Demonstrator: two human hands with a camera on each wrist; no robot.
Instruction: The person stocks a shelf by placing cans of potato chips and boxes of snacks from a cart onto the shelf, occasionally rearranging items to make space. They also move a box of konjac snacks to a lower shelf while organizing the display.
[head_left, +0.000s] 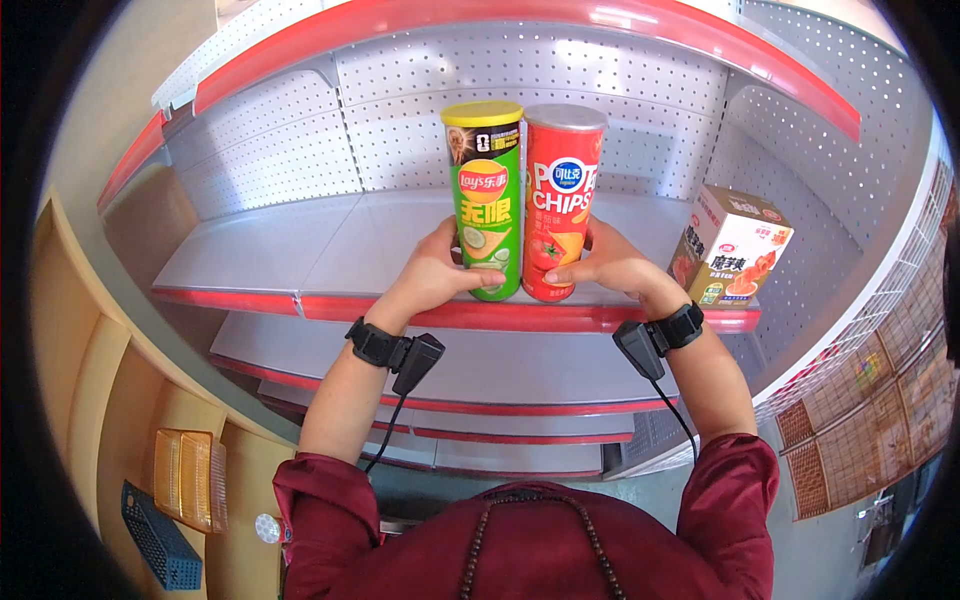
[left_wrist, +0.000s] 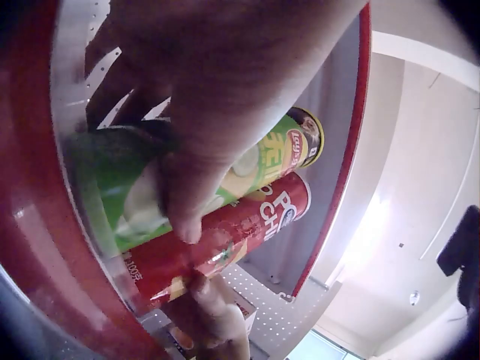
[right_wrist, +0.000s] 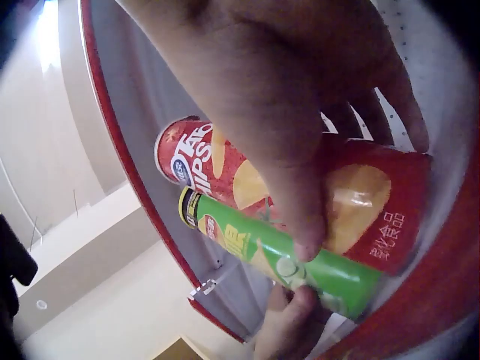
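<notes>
Two upright chip cans stand side by side at the shelf's front edge in the head view. The green can (head_left: 488,205) with a yellow lid is gripped low down by my left hand (head_left: 437,272), thumb across its front. My right hand (head_left: 612,262) holds the red can (head_left: 563,200) with a grey lid in the same way. In the left wrist view my left thumb lies over the green can (left_wrist: 225,176), fingers behind it. The right wrist view has my right thumb on the red can (right_wrist: 352,195), with fingers behind.
A brown and white box (head_left: 735,250) stands on the same shelf (head_left: 270,240) at the right. Red-edged shelves lie above and below. At the lower left, an orange basket (head_left: 190,480) and a dark blue basket (head_left: 160,537) sit in wooden shelving.
</notes>
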